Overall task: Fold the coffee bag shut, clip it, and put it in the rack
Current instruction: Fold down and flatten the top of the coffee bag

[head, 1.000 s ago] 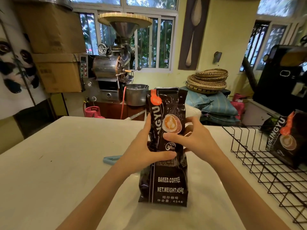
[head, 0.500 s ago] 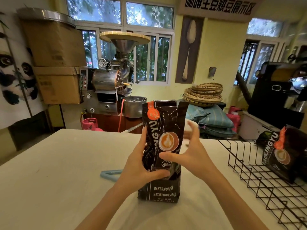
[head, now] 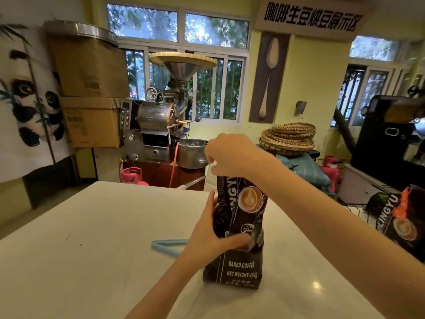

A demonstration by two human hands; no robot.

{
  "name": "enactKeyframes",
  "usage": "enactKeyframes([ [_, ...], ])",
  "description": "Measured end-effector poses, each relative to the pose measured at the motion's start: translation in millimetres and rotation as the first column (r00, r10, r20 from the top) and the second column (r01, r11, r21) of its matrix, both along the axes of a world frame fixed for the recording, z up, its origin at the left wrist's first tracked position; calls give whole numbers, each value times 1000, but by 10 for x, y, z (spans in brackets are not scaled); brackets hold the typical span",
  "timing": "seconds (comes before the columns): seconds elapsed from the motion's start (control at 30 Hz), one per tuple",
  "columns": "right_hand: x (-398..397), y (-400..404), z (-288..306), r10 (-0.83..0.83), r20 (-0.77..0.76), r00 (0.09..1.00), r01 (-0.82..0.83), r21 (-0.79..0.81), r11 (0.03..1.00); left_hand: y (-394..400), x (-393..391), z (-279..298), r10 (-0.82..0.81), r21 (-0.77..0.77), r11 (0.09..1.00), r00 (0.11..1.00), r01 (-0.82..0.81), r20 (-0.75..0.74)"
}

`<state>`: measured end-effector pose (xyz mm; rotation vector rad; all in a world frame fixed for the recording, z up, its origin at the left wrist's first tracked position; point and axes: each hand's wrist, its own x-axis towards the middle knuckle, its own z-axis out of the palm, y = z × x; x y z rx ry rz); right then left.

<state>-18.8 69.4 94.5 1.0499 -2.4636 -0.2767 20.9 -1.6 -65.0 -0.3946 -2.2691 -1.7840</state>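
Your two hands hold the coffee bag (head: 239, 229) upright on the white table (head: 96, 238).

The bag stands near the middle of the table, its printed front facing you, with the bottom flat on the surface. Your right hand (head: 232, 155) is closed over the top edge of the bag and pinches it; how far the top is folded I cannot tell, because the hand hides it. Your left hand (head: 211, 236) wraps the left side of the bag at mid height, with the thumb pressed across the front. The light blue clip (head: 167, 246) lies flat on the table just left of the bag, partly behind your left wrist. At the right edge a second coffee bag (head: 400, 217) leans in the black wire rack (head: 358, 209), well apart from the first one.
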Motion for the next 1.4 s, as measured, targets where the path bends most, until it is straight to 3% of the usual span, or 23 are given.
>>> enactKeyframes([
  [0.07,-21,-43,79,-24,63,998,23,12,1000,15,-31,-73,55,202,977,997,-65,52],
  [0.1,-31,-55,111,-35,104,994,32,31,999,33,-46,-121,118,233,963,990,-134,79],
  [0.17,-45,-79,162,-59,192,980,44,81,996,76,-74,-233,235,192,950,969,-245,77],
  [0.27,-64,-78,187,-78,240,968,50,121,991,113,-123,-304,286,229,927,954,-298,87],
  [0.43,-110,0,142,-42,238,970,29,60,998,104,-199,-335,287,295,906,953,-303,97],
  [0.7,-179,200,212,-27,379,925,78,-121,990,113,-134,-376,322,334,888,946,-316,39],
  [0.9,-167,238,240,-21,399,917,79,-128,989,113,-130,-405,319,347,886,947,-309,28],
  [1.03,-114,168,199,52,308,950,-19,-109,994,122,-92,-395,334,342,886,943,-313,-2],
  [1.17,-99,148,104,188,203,961,-168,-110,980,176,2,-299,222,325,926,973,-192,-58],
  [1.4,-144,185,-167,300,-254,920,-293,62,954,242,44,-266,316,222,934,938,-280,-143],
])
